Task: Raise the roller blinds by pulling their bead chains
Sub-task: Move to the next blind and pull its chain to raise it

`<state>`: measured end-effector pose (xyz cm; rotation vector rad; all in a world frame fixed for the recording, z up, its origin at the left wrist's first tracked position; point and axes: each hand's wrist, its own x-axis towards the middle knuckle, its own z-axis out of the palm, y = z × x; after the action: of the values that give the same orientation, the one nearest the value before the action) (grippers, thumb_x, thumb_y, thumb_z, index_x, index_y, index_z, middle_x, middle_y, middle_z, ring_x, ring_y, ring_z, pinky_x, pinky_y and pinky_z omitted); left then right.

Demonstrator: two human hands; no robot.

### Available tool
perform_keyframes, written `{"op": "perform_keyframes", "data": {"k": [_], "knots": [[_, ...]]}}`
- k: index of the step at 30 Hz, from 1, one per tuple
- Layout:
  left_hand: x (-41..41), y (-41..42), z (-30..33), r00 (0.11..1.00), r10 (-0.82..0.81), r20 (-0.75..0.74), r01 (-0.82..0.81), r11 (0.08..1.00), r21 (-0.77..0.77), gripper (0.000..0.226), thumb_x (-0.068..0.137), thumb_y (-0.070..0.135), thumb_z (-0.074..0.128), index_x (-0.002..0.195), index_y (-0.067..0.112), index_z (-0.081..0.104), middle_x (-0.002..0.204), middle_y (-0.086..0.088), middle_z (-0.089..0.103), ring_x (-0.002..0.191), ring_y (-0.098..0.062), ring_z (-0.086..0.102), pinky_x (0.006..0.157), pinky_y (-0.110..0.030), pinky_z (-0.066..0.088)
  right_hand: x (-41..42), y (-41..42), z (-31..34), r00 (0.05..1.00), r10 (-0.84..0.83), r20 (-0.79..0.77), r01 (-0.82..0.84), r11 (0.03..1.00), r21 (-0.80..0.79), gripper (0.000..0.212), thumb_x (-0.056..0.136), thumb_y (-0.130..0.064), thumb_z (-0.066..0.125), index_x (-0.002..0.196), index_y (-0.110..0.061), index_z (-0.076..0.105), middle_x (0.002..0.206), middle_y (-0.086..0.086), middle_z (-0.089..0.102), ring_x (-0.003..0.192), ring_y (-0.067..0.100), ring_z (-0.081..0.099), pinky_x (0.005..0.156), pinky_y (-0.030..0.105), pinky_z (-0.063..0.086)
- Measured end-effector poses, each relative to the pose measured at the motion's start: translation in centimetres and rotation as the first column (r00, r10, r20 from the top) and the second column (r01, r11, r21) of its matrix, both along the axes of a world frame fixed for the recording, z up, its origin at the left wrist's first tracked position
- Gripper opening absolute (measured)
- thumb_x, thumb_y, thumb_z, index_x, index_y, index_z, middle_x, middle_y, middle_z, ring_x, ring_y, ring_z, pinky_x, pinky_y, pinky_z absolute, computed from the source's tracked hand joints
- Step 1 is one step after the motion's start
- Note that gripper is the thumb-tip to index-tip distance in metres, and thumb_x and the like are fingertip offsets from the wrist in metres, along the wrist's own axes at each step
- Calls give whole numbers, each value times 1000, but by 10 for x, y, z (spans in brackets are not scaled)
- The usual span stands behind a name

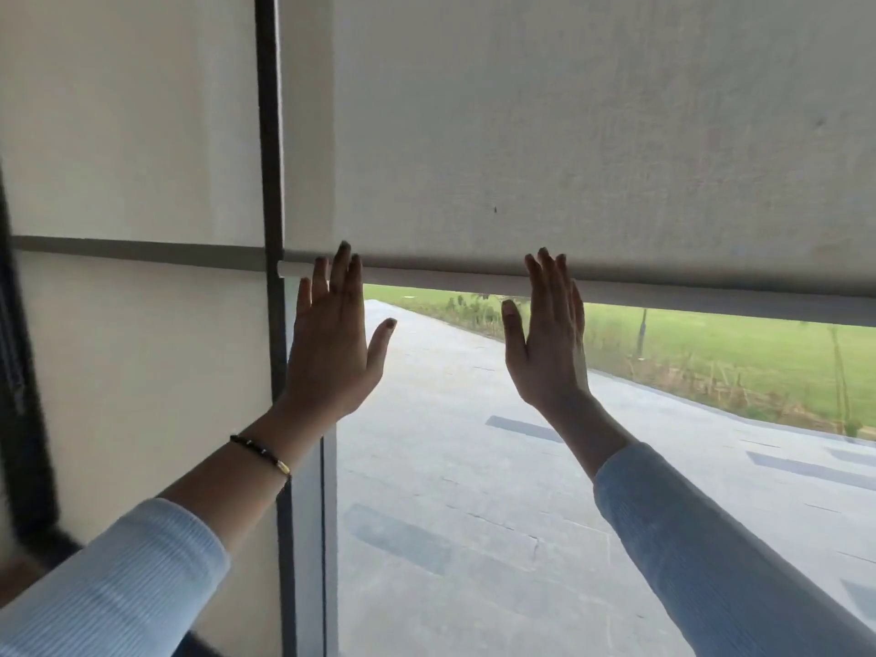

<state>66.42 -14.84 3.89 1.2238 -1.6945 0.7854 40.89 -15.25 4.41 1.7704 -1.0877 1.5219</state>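
A pale fabric roller blind hangs partly raised over the right-hand window, its bottom rail running across at mid-height. My left hand is raised flat with fingers apart, fingertips overlapping the rail's left end. Further right, my right hand is also flat and spread, fingertips at the rail. Neither hand holds anything. A second blind covers the left-hand window fully. Thin chain-like strands blur at the far left edge; I cannot tell if they are a bead chain.
A dark vertical window frame separates the two blinds. Through the glass below the rail lie a paved area and green grass. A dark frame edge stands at the far left.
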Motion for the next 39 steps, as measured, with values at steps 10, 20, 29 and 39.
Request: {"op": "perform_keyframes", "data": {"k": [10,20,29,39], "knots": [[181,-45,-11,954,297,49,-295,954,-49,75,103,46,31,160,8,0,170,-12,-3,156,-30,-1,126,-46,4,209,-121,-4,961,264,-83,-262,964,36,59,106,-40,30,156,-10,26,166,11,25,156,25,13,128,43,14],[359,-123,19,835,548,49,-547,836,-34,79,104,44,35,159,7,-7,170,-11,-7,156,-28,-7,126,-46,3,421,-246,37,878,461,-131,-460,887,38,59,106,-38,32,157,-9,25,166,12,23,156,27,12,128,46,12],[530,-149,0,693,719,50,-719,694,-20,78,104,47,31,159,7,-7,169,-13,-7,156,-31,-6,126,-46,0,628,-295,19,782,604,-152,-597,797,97,60,106,-43,27,157,-11,24,166,12,24,156,27,13,127,48,15],[770,-208,-26,620,782,61,-785,618,48,80,105,45,37,159,9,-10,169,-11,-10,156,-29,-7,126,-44,0,868,-384,-23,741,645,-185,-607,762,227,65,105,-50,14,158,-14,18,168,10,16,157,26,8,126,50,15]]}}
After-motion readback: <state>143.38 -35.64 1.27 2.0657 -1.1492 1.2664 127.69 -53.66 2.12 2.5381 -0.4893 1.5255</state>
